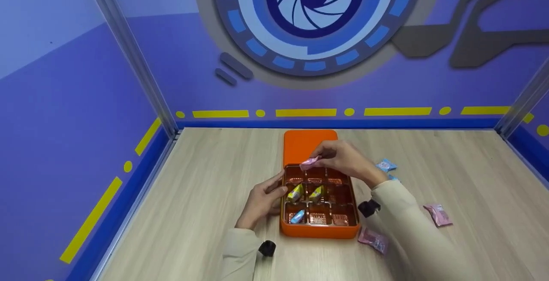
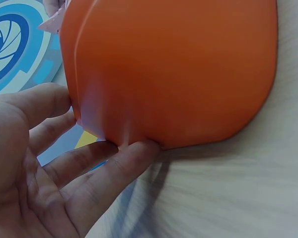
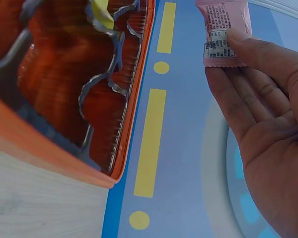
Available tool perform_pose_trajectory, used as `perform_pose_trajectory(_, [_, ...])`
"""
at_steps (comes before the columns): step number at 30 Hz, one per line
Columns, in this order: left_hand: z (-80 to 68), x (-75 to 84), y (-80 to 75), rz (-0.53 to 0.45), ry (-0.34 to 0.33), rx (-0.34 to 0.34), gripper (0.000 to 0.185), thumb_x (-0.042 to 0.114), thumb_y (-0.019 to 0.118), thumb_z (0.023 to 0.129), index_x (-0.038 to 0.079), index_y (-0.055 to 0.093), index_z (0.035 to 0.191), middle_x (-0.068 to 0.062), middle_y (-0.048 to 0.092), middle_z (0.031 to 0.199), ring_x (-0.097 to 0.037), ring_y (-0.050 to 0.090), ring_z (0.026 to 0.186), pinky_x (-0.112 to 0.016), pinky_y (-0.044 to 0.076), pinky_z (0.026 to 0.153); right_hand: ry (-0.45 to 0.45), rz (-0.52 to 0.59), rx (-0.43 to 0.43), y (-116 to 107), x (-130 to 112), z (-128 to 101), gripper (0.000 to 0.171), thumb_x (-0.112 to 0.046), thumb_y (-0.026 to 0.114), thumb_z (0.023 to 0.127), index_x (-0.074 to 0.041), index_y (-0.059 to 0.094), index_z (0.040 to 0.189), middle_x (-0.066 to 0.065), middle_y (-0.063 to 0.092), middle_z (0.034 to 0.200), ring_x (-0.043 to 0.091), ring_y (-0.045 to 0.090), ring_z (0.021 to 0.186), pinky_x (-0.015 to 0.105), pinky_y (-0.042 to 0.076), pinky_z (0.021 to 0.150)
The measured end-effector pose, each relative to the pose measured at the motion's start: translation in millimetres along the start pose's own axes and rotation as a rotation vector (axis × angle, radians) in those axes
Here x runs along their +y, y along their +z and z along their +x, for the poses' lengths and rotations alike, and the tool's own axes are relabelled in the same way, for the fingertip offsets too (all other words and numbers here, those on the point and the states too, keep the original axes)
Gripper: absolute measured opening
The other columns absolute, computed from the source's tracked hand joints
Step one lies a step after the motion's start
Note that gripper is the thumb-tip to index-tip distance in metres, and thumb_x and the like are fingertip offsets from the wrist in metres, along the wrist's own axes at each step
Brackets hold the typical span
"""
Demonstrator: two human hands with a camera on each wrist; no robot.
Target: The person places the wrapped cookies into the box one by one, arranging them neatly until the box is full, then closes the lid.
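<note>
Dangling from right fingers (image 3: 248,47): pink sachet (image 1: 309,162) (above tin (image 1: 319,229))

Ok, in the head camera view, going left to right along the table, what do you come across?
Left hand → orange tin → pink packet by the tin's near right corner → blue packet further back → pink packet far right. The right hand, pinching a pink packet, overlaps the tin, so it is left out.
</note>
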State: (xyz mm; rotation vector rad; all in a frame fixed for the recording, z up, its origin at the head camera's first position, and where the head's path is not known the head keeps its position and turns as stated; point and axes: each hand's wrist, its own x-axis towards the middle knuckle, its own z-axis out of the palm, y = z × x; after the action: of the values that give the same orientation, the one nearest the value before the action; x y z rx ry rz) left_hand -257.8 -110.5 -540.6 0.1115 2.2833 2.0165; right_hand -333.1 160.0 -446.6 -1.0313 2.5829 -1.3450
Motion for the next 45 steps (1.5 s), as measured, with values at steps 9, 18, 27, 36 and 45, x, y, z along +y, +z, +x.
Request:
perform_pose_trajectory(9, [0.3,-1.6,-1.4,-0.018,0.026,-0.015,0.055,0.019,0.071,0.104,0.018,0.056,0.157,-0.019,0.055,0.153,-0.025,0.072,0.111,-0.04,0.064,0.076,0.021,0.026,-0.03,6,4,10,0.013,-0.007,0.08,0.096,-0.012,0.08,0.108,0.0,0.078,0.104,0.019,0.075,0.098,0.041,0.06,0.091])
perform_pose_trajectory(18, [1.5,-3.3,-1.4,-0.021,0.046,-0.023,0.053,0.018,0.07,0.105,0.017,0.056,0.156,-0.019,0.054,0.154,-0.029,0.068,0.121,-0.042,0.063,0.085,0.041,0.075,-0.072,11,8,18,0.013,-0.01,0.081,0.096,-0.013,0.081,0.108,0.0,0.079,0.104,0.021,0.074,0.097,0.041,0.061,0.09])
perform_pose_trajectory(27, [0.4,-1.9,-1.8,-0.013,0.029,-0.017,0.054,0.019,0.071,0.104,0.019,0.057,0.156,-0.019,0.053,0.155,-0.027,0.071,0.114,-0.04,0.064,0.072,0.065,0.084,-0.091,18,11,21,0.013,-0.005,0.081,0.095,-0.011,0.08,0.107,-0.001,0.079,0.102,0.02,0.074,0.096,0.039,0.06,0.091])
perform_pose_trajectory(36, [0.1,-2.2,-1.4,0.013,0.077,-0.015,0.052,0.018,0.071,0.105,0.016,0.057,0.155,-0.018,0.056,0.152,-0.031,0.065,0.127,-0.04,0.059,0.094,0.08,0.086,-0.116,26,16,26,0.012,-0.007,0.081,0.095,-0.014,0.081,0.105,-0.002,0.079,0.101,0.019,0.074,0.097,0.04,0.06,0.092])
perform_pose_trajectory(45, [0.3,-1.7,-1.9,-0.005,0.041,-0.025,0.054,0.02,0.071,0.105,0.019,0.055,0.157,-0.017,0.056,0.153,-0.029,0.067,0.123,-0.04,0.063,0.082,0.083,0.102,-0.125,31,19,28,0.014,-0.005,0.08,0.095,-0.016,0.081,0.104,-0.001,0.078,0.103,0.02,0.074,0.098,0.041,0.061,0.092])
